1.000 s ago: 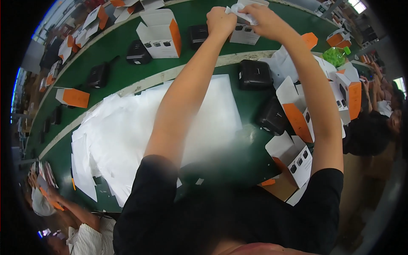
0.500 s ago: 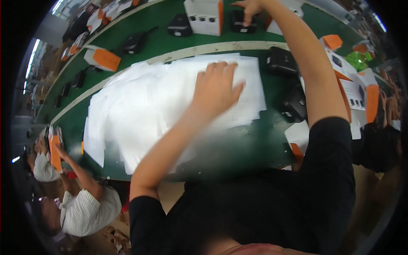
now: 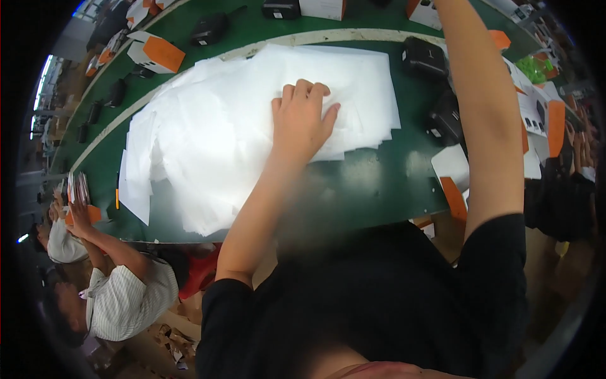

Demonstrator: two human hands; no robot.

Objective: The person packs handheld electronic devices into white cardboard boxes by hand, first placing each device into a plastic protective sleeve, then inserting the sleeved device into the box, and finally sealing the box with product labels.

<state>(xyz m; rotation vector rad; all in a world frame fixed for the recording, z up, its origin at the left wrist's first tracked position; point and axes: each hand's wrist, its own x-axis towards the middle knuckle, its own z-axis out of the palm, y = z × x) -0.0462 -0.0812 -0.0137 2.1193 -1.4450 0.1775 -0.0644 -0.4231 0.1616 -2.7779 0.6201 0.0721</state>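
Note:
My left hand lies on a wide, loose pile of thin white sheets, its fingers bent a little and the thumb held apart; I see nothing in its grasp. The pile spreads over the green table, its sheets overlapping unevenly. My right arm reaches far forward, and its hand is beyond the top edge of the view. Beside that forearm, two black cases, one farther and one nearer, rest right of the sheets.
Past a pale curved ledge are a black case with a stub, another black case and white-and-orange boxes. More boxes crowd the right side. At the left, a person in a striped shirt handles a box.
My right hand, earlier at a black case on the far strip, has left the view at the top. My left hand has shifted left and nearer over the sheets. The whole view has shifted.

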